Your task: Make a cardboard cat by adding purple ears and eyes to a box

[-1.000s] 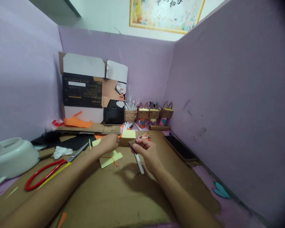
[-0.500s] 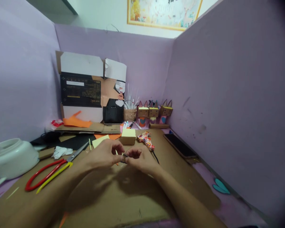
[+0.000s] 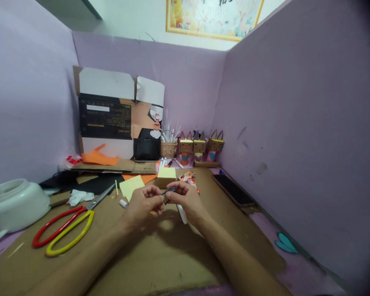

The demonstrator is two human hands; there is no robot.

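Higher in view than a moment ago, the left hand point(image 3: 144, 204) and right hand point(image 3: 187, 202) pinch a dark-edged piece point(image 3: 169, 190) between them above the cardboard sheet point(image 3: 172, 265) (a white marker point(image 3: 182, 215) juts below the right), seemingly turning rather than marking it.

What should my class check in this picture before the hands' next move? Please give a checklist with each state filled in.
1. Small dark-edged piece at the right hand's fingertips: ok.
2. Left hand gripping that piece: cannot tell; its fingertips are close to it.
3. White stick secure: cannot tell; it shows below the right hand, its upper part hidden.
4. Scissors apart from both hands: ok, lying to the left.
5. Floral-patterned item fully visible: not ok, partly behind the right hand.
6. Phone apart from the right hand: ok.
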